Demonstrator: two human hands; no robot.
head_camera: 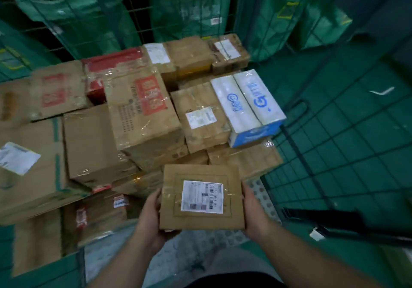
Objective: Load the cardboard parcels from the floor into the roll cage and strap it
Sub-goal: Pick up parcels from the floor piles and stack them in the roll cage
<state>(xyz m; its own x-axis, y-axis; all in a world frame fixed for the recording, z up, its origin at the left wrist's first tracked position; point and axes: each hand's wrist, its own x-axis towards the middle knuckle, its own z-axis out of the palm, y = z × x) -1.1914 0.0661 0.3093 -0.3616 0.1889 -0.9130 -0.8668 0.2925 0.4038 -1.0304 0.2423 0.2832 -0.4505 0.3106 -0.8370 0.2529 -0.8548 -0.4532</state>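
I hold a flat square cardboard parcel [201, 197] with a white barcode label on top, level in front of me at the roll cage's open front. My left hand [149, 218] grips its left edge with fingers curled underneath. My right hand [254, 212] grips its right edge the same way. Inside the roll cage [347, 118] lie several stacked cardboard parcels, among them a tall taped box with red print [145, 118] and a white and blue pack [247, 107] on the right.
The cage's green wire mesh wall stands open at the right, with a dark strap [343, 220] hanging along its lower part. Green sacks [66, 11] hang behind the back mesh. A studded metal cage floor [260, 196] shows below the parcel.
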